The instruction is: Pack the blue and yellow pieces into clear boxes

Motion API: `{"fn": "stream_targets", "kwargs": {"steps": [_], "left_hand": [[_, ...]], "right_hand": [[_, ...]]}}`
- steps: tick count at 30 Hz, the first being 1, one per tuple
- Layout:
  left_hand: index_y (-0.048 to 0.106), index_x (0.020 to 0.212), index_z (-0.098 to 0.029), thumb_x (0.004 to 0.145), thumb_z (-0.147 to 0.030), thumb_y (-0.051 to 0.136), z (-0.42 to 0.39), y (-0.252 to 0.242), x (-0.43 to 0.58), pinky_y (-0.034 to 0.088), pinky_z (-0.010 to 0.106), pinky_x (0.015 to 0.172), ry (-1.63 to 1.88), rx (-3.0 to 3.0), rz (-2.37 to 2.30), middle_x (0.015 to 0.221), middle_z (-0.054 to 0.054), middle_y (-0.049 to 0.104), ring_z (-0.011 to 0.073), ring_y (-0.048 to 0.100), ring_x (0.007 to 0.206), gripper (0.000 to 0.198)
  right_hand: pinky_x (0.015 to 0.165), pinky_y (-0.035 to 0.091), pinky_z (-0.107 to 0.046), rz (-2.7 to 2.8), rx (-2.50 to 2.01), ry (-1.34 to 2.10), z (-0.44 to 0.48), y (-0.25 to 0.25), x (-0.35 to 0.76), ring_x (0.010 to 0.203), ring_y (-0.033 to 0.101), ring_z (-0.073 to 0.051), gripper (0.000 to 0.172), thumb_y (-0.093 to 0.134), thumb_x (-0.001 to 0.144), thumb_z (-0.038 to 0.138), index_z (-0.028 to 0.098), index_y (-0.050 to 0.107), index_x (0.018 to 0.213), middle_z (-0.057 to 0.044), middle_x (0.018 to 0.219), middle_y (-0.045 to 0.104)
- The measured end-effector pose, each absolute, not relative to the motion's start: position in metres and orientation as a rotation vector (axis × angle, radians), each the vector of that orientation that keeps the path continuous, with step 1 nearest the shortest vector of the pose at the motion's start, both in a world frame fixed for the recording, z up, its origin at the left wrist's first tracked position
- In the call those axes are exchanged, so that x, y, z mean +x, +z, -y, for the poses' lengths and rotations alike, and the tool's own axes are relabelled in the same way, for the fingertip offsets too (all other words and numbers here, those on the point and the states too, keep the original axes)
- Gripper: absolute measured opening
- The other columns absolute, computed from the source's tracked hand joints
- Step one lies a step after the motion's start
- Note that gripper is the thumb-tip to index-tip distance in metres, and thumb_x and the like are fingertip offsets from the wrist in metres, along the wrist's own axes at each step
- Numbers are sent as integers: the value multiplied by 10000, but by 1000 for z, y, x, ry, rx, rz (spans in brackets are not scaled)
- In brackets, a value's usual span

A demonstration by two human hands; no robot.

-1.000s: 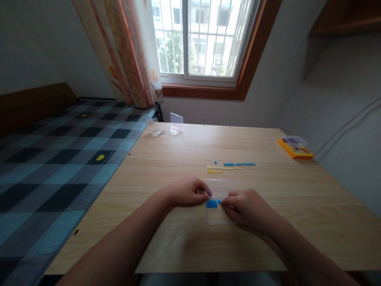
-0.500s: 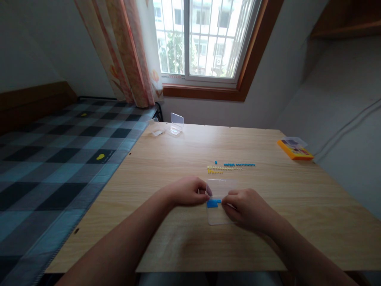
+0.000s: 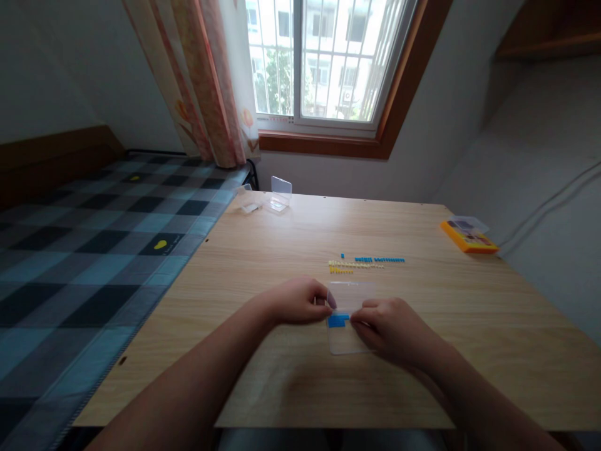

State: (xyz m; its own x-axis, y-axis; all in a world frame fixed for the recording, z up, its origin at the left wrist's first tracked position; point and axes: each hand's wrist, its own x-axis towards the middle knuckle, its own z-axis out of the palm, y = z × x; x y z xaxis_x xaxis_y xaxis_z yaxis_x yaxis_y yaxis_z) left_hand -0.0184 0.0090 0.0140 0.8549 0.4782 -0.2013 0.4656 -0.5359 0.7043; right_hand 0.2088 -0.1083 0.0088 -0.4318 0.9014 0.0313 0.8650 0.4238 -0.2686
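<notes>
**Braced on one side, worked from the other**

Our left hand [image 3: 310, 300] seemed to pinch the left edge of a clear plastic panel [image 3: 340, 344], presumably to stop it sliding. On the panel lay a blue block [image 3: 336, 321], a small blue piece [image 3: 347, 317] touching its right end. Our right hand [image 3: 375, 322] appeared to pinch that piece, likely for fine control. Beyond, yellow pieces [image 3: 340, 270], then blue pieces [image 3: 389, 260], lined the worktop [image 3: 263, 394], perhaps sorted by colour.

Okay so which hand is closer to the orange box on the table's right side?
The right hand. It is nearer the camera than the orange box and to its left; the left hand is farther left.
</notes>
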Motion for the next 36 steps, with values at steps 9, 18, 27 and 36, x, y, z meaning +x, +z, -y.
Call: {"fn": "stream_targets", "kwargs": {"steps": [9,18,27,36], "left_hand": [[817,979,-194,802,-228,620,-10,13,-19,381,241,569,39,2219,-678,727,0,721,140,578,639,267],[811,1039,-189,822,-252,620,-10,13,-19,408,236,605,31,2197,-667,786,10,747,147,616,690,295],[812,1002,-186,818,-239,627,-12,9,-19,423,252,629,53,2178,-641,848,25,773,162,632,721,267],[791,1055,-145,843,-294,633,-19,3,-22,402,233,601,72,2080,-555,766,11,703,134,557,663,303]], "right_hand": [[613,325,-278,2482,-1480,342,110,14,213,641,598,-120,243,544,950,181,214,756,837,-8,789,727],[578,337,-278,2311,-1136,-123,116,39,243,585,541,-119,175,573,980,199,193,747,961,-7,682,641],[727,455,-276,2113,-1637,-36,14,55,255,739,626,-152,256,620,956,362,203,801,1043,-64,939,750],[645,411,-257,2226,-2200,142,-42,33,224,830,693,-193,280,647,898,437,247,842,963,-61,930,805]]}}
